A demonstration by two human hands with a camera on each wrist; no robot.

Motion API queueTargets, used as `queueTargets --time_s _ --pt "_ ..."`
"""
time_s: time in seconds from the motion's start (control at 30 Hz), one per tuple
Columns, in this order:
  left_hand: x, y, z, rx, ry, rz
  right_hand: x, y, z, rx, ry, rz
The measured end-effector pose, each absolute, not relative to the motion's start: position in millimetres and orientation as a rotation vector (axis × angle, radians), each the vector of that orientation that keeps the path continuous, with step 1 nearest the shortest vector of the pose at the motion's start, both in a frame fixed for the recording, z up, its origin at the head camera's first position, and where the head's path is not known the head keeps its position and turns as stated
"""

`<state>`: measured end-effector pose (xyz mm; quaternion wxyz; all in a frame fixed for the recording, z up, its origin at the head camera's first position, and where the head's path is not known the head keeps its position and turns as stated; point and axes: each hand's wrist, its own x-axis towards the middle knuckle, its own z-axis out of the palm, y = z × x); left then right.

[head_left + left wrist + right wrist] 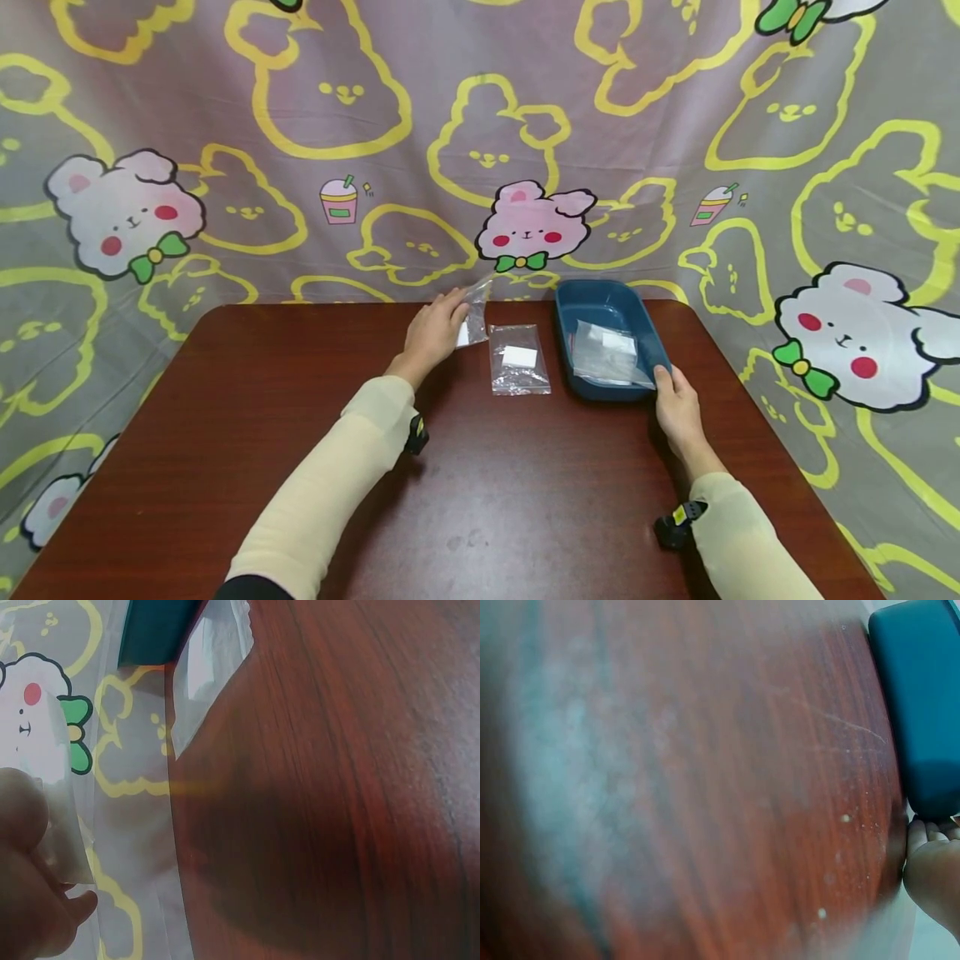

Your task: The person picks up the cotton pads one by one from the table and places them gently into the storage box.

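My left hand (435, 329) pinches a clear plastic bag (476, 315) with a white label, raised near the table's back edge. In the left wrist view the thumb and fingers overlap this bag (64, 817). To its right, another clear zip bag (520, 379) with a white label lies flat on the table. My right hand (678, 408) grips the near right corner of a blue plastic bin (600, 293), thumb at the rim. The right wrist view has its fingers against the underside of the bin (922, 697). Inside the bin lie clear bags (600, 367), one corner reaching the rim by the right thumb.
The brown wooden table (480, 500) reaches back to a patterned cloth (420, 100) hanging behind it and along the sides. The bin stands at the table's back right, beside the flat bag.
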<state>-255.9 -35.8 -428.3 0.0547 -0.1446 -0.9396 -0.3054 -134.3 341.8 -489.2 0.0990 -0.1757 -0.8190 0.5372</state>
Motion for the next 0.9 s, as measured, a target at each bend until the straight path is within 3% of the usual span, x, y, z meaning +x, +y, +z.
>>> queueTargets --time_s 0.9 --pt "-251.2 7.6 -421.4 -0.516 -2.847 -0.883 -135.0 341.1 -495.9 -0.508 -2.379 1.582"
